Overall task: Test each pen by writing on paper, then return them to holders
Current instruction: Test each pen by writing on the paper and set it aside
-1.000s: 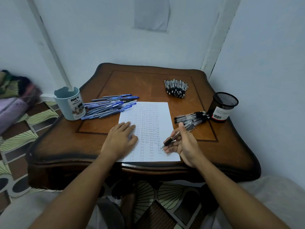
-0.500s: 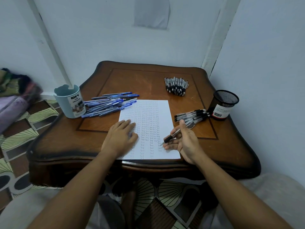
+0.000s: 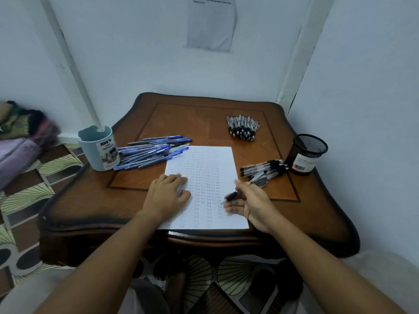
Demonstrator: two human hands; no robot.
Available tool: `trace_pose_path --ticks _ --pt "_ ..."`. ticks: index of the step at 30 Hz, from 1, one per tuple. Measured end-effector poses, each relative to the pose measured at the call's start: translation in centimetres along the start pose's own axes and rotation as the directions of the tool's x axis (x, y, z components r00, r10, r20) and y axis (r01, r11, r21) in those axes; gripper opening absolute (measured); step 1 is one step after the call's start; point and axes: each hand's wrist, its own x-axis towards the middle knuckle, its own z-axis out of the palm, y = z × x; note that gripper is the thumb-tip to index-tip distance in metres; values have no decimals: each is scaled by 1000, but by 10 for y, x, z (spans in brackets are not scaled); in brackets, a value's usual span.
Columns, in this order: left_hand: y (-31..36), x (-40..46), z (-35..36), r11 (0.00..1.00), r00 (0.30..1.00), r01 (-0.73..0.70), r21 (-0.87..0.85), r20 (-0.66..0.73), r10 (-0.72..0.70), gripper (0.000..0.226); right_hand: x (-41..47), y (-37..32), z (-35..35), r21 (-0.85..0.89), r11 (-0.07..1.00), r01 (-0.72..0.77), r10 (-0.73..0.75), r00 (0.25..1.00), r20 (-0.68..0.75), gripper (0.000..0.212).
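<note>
At the six o'clock edge of the wooden table, the sheet of paper overhangs slightly; if the left hand, pressing it with straight fingers close together, lifts, the sheet could slide or smear. The right hand pinches a black pen, tip on the paper at four o'clock. Careless reaching could roll the black pens beside the mesh holder at three o'clock.
</note>
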Motion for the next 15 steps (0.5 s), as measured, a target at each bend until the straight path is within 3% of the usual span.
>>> trace_pose_path --ticks 1,7,15 --pt "0 2 -1 1000 1000 0 10 0 0 56 1 -4 0 -29 999 -18 19 999 31 11" --pt "-4 20 -5 989 996 -49 139 -73 59 29 22 -42 3 -208 978 -29 34 999 21 24" --pt "-9 22 6 986 960 -132 99 -235 153 44 97 -105 -12 -427 904 20 -101 981 -166 28"
